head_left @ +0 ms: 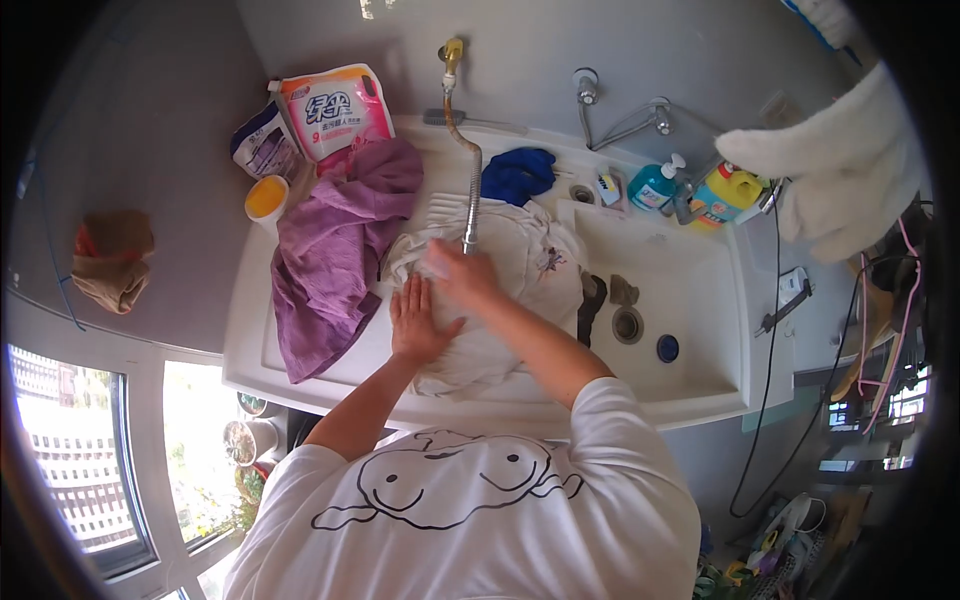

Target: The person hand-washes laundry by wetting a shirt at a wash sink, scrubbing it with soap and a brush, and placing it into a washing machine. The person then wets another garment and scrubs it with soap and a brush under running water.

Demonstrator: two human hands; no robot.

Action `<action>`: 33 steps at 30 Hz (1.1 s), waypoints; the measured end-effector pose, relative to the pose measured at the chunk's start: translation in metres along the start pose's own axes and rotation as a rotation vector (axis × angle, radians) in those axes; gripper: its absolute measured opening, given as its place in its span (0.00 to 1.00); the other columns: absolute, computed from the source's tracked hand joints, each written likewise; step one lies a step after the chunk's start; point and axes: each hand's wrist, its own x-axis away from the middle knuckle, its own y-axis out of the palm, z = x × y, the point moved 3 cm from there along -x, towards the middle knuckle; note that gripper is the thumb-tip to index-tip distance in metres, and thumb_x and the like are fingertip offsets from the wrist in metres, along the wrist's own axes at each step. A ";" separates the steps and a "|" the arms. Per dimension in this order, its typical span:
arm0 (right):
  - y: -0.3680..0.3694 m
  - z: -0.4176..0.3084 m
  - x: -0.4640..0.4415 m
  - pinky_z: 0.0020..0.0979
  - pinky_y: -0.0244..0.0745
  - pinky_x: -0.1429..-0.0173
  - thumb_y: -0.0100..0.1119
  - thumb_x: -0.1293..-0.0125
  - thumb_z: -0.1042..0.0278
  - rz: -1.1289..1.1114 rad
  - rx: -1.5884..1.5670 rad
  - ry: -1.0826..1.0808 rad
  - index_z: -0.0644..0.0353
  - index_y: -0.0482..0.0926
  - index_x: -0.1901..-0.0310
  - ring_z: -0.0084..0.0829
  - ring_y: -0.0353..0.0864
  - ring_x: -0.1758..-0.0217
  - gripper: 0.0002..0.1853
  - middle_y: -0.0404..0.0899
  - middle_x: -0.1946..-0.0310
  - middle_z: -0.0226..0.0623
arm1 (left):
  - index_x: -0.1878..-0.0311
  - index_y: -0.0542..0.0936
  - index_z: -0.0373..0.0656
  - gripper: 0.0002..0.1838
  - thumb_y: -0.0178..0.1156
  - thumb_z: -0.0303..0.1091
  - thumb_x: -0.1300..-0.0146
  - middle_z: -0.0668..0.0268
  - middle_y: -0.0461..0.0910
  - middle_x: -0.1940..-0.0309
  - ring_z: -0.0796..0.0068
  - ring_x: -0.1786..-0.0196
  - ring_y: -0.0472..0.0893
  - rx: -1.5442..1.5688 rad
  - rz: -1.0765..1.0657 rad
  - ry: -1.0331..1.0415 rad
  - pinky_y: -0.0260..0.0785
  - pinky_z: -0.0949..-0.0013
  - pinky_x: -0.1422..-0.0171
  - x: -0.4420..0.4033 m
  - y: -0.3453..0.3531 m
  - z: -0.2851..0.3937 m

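Head view: a white garment (510, 290) lies spread on the washboard side of a white sink unit (700, 405), its right part reaching the edge of the basin; the left hand (420, 320) is open, palm down and fingers spread, pressing on the garment's left part; the right hand (462, 278) is on the garment just beyond the left hand, blurred, with fingers that look curled; whether it grips anything, I cannot tell. Over the garment's far part hangs a metal hose (472, 195), its end just beside the right hand; left of the garment lies a purple cloth (335, 250); beyond it, a bunched blue cloth (518, 173); at its right edge, a dark cloth (591, 308); farther right of it, a drain (627, 324) and a round blue thing (668, 348); to its far left stand a pink-and-white pouch (335, 110) and a tub with a yellow top (266, 198).
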 end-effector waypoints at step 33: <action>0.000 -0.005 0.100 0.42 0.67 0.58 0.60 0.59 0.67 0.207 0.044 0.057 0.44 0.60 0.44 0.46 0.67 0.55 0.36 0.66 0.60 0.45 | 0.39 0.51 0.36 0.42 0.47 0.58 0.49 0.57 0.47 0.37 0.65 0.34 0.44 -0.011 0.003 0.002 0.31 0.61 0.33 0.001 0.006 -0.007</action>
